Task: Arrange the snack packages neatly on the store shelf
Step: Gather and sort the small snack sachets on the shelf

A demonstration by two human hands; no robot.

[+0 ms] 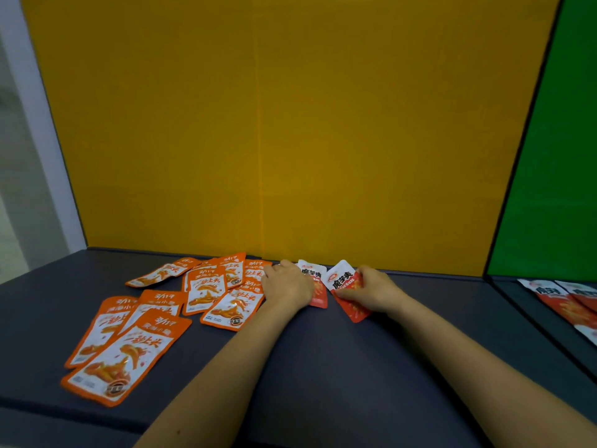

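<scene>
Several orange-and-white snack packets (206,287) lie scattered flat on the dark shelf (323,367), left of centre; the nearest one (126,357) overlaps two others. Two red-and-white packets sit near the yellow back wall. My right hand (376,291) grips one red-and-white packet (344,281), tilted, by its right edge. My left hand (287,284) rests palm down on the other red-and-white packet (315,279), fingers curled over its left side and touching the orange pile. Whether it grips it is not clear.
A yellow back panel (290,124) rises behind the shelf. A green panel (555,156) backs the neighbouring section on the right, where more red-and-white packets (562,300) lie in a row. A white wall edge (32,124) borders the left.
</scene>
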